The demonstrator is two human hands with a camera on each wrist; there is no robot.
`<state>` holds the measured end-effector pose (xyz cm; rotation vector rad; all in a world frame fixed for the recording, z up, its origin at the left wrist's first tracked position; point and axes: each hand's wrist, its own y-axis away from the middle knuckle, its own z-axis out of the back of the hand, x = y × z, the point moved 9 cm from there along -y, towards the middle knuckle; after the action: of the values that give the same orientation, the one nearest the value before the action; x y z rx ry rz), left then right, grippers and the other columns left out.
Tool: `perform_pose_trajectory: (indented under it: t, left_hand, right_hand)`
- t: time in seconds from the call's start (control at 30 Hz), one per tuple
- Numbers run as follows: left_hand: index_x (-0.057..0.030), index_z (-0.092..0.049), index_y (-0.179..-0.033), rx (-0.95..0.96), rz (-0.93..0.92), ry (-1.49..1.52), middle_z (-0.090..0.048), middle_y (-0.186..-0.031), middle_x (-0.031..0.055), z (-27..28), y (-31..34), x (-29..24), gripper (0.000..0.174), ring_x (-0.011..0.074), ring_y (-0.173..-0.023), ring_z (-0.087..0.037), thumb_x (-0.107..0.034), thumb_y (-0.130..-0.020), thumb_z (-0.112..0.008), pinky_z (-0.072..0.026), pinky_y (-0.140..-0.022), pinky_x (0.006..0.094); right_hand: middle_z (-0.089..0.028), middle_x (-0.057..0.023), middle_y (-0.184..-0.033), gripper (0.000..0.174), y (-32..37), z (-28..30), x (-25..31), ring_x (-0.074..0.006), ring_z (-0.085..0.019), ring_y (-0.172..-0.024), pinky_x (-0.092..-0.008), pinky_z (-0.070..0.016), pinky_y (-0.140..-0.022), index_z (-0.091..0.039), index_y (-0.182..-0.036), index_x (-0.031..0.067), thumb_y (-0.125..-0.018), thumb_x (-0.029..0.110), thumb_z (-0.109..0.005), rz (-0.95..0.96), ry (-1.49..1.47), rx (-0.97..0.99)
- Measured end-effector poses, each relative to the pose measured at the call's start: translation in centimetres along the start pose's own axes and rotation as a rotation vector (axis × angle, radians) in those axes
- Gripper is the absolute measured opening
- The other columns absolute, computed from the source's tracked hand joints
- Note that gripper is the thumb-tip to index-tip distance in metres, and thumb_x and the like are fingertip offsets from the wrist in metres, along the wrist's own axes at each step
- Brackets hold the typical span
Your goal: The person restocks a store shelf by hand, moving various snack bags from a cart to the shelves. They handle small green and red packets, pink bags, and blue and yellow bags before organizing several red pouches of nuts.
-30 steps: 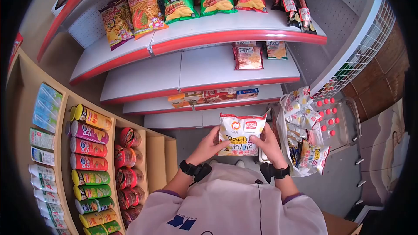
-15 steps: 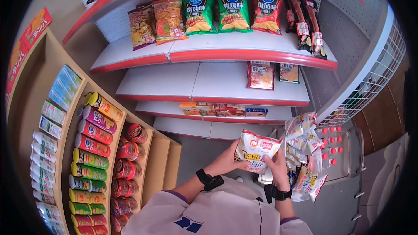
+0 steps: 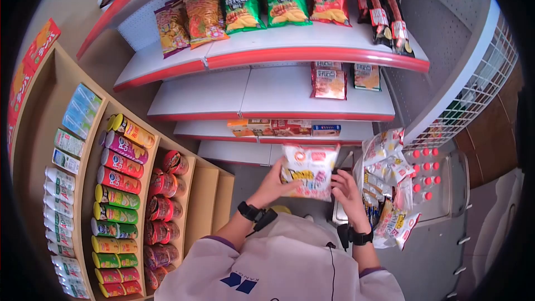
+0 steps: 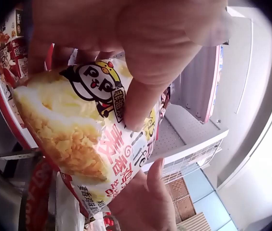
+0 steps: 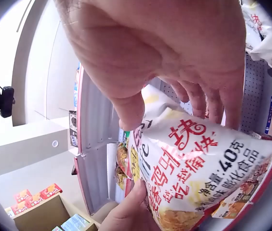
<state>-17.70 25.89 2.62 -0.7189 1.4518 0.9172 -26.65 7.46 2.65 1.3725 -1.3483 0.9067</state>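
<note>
A white snack bag (image 3: 310, 170) with red edges and printed lettering stands up in front of the person's body. My left hand (image 3: 271, 185) grips its left side, thumb across the front and fingers behind. In the left wrist view the thumb presses beside a cartoon on the bag (image 4: 73, 125). My right hand (image 3: 349, 194) is beside the bag's right edge, its fingers spread and loosely bent, not gripping it. The right wrist view has that hand (image 5: 169, 53) over the bag's printed side (image 5: 198, 163).
White shelves (image 3: 284, 92) ahead carry chip bags (image 3: 287, 0), biscuit packs and boxes. A wooden rack (image 3: 195, 189) at left holds chip cans (image 3: 121, 177) and cup noodles. A bag of snacks (image 3: 384, 181) and red-capped bottles (image 3: 424, 173) stand at right, by a wire-mesh panel (image 3: 462, 89).
The snack bag first moved right and tilted, then came back left and stands straighter. My right hand, gripping its right side before, has loosened and come away; the left has kept hold.
</note>
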Motion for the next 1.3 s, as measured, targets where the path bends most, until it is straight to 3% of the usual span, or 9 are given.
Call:
perform_pose_trajectory:
  t: [0.17, 0.3, 0.37, 0.6, 0.73, 0.87, 0.93, 1.1, 1.3]
  left_hand:
    - [0.0001, -0.024, -0.133, -0.191, 0.033, 0.148, -0.048, -0.12, 0.0115, 6.0, -4.2, -1.8, 0.074, 0.0165, -0.109, -0.049, -0.011, -0.076, -0.071, -0.043, -0.089, 0.0292]
    - [-0.0004, -0.027, -0.131, -0.344, -0.056, -0.062, -0.051, -0.118, 0.0121, 11.0, -10.1, -4.2, 0.069, 0.0165, -0.106, -0.051, -0.01, -0.078, -0.069, -0.0444, -0.088, 0.0303]
    - [-0.0026, -0.035, -0.124, -0.26, -0.145, -0.15, -0.054, -0.114, 0.0086, 13.2, -14.6, -3.2, 0.053, 0.0162, -0.102, -0.054, -0.012, -0.081, -0.065, -0.0462, -0.084, 0.0301]
    - [-0.0043, -0.033, -0.126, -0.153, -0.226, -0.121, -0.053, -0.115, 0.0078, 16.2, -26.0, -4.3, 0.057, 0.0178, -0.103, -0.053, -0.016, -0.081, -0.066, -0.0448, -0.085, 0.0333]
    - [-0.0023, -0.031, -0.129, -0.22, -0.072, -0.057, -0.051, -0.119, 0.0111, 17.9, -30.1, -3.4, 0.068, 0.021, -0.107, -0.051, -0.013, -0.075, -0.071, -0.0424, -0.089, 0.0337]
    - [-0.005, -0.038, -0.124, -0.058, -0.185, -0.117, -0.049, -0.121, 0.0072, 18.8, -35.0, -1.7, 0.056, 0.0174, -0.11, -0.049, -0.017, -0.079, -0.068, -0.0428, -0.089, 0.0355]
    - [-0.0043, -0.034, -0.13, -0.105, -0.065, -0.089, -0.048, -0.124, 0.009, 18.1, -33.9, -2.4, 0.065, 0.0181, -0.114, -0.045, -0.015, -0.077, -0.069, -0.0356, -0.096, 0.0316]
    - [-0.0053, -0.05, -0.119, -0.259, -0.055, -0.144, -0.055, -0.112, 0.0055, 21.8, -38.9, 1.3, 0.055, 0.0154, -0.101, -0.052, -0.023, -0.073, -0.073, -0.0396, -0.084, 0.0325]
    - [-0.01, -0.052, -0.118, -0.112, 0.015, -0.143, -0.056, -0.11, 0.0018, 20.8, -43.0, 3.6, 0.055, 0.0135, -0.097, -0.052, -0.031, -0.072, -0.073, -0.0385, -0.079, 0.0339]
  right_hand:
    - [-0.056, -0.0079, -0.108, 0.036, 0.5, 1.3, -0.6, -0.0147, -0.055, -0.096, -0.026, -0.0439, -0.086, -0.042, -0.122, 0.0039, -0.088, 0.006, -0.053, -0.015, -0.002, -0.063]
    - [-0.059, -0.0075, -0.101, 0.025, 1.0, 2.9, -1.9, -0.0134, -0.057, -0.094, -0.027, -0.0454, -0.084, -0.05, -0.113, 0.0022, -0.089, 0.008, -0.051, -0.012, 0.027, -0.182]
    - [-0.06, -0.0069, -0.1, 0.024, 1.3, 3.0, -2.2, -0.0124, -0.056, -0.093, -0.0257, -0.045, -0.083, -0.051, -0.112, 0.0021, -0.089, 0.01, -0.052, -0.003, 0.06, -0.216]
    - [-0.058, -0.0032, -0.098, 0.023, 1.6, 2.4, -4.2, -0.0097, -0.056, -0.093, -0.0232, -0.0445, -0.082, -0.052, -0.109, 0.0021, -0.088, 0.011, -0.056, -0.022, 0.017, -0.404]
    - [-0.059, -0.0039, -0.095, 0.024, 0.7, 0.7, -4.4, -0.01, -0.057, -0.091, -0.0238, -0.0453, -0.08, -0.053, -0.109, 0.0032, -0.087, 0.012, -0.058, -0.025, 0.074, -0.474]
    - [-0.061, -0.0054, -0.093, 0.025, 0.2, -1.2, -4.0, -0.011, -0.057, -0.089, -0.0244, -0.0459, -0.079, -0.054, -0.109, 0.0035, -0.085, 0.01, -0.059, -0.08, 0.218, -0.481]
    - [-0.061, -0.0057, -0.093, 0.026, 0.1, -1.3, -4.3, -0.0119, -0.058, -0.088, -0.0248, -0.046, -0.078, -0.054, -0.109, 0.0032, -0.084, 0.009, -0.059, -0.092, 0.235, -0.525]
    - [-0.06, -0.0041, -0.097, 0.024, 0.6, -1.0, -5.7, -0.0111, -0.056, -0.092, -0.0251, -0.0432, -0.084, -0.053, -0.111, 0.0026, -0.088, 0.009, -0.054, -0.151, 0.158, -0.617]
    - [-0.06, -0.004, -0.095, 0.024, 0.4, -1.1, -5.5, -0.0111, -0.055, -0.09, -0.0239, -0.0433, -0.082, -0.052, -0.111, 0.0016, -0.089, 0.012, -0.054, -0.18, 0.168, -0.657]
